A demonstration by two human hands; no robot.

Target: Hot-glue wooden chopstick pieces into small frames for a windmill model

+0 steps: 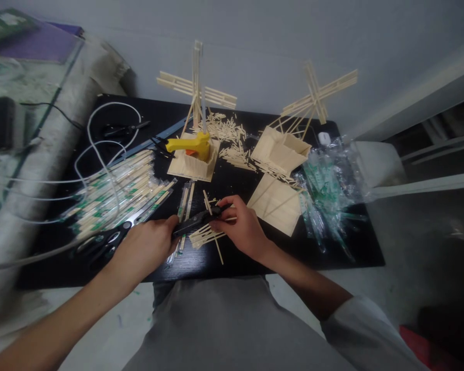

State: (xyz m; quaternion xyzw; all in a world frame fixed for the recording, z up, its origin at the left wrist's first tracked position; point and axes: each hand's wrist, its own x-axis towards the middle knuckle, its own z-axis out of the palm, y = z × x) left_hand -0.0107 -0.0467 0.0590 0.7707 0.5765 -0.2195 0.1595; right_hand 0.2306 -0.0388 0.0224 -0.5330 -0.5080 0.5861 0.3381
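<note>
My left hand (152,242) is closed around the near end of a long, narrow black tool (191,224), whose exact kind I cannot make out. At its far end, the fingers of my right hand (245,229) pinch around it. A thin wooden stick (206,201) rises beside the tool. Below it lies a small lattice of glued sticks (201,238), partly hidden by the tool and fingers. Plastic-wrapped chopsticks (185,201) lie just left of my right hand. To the right of my hands rests a flat square wooden panel (276,206).
A yellow glue gun (195,147) stands on a wooden base below a stick windmill (195,87). Another windmill model (282,147) stands right. Cut sticks (232,136) lie between them. Wrapped chopsticks (116,190), scissors (116,237) and a white cable (95,149) fill the left; plastic wrappers (325,180) the right.
</note>
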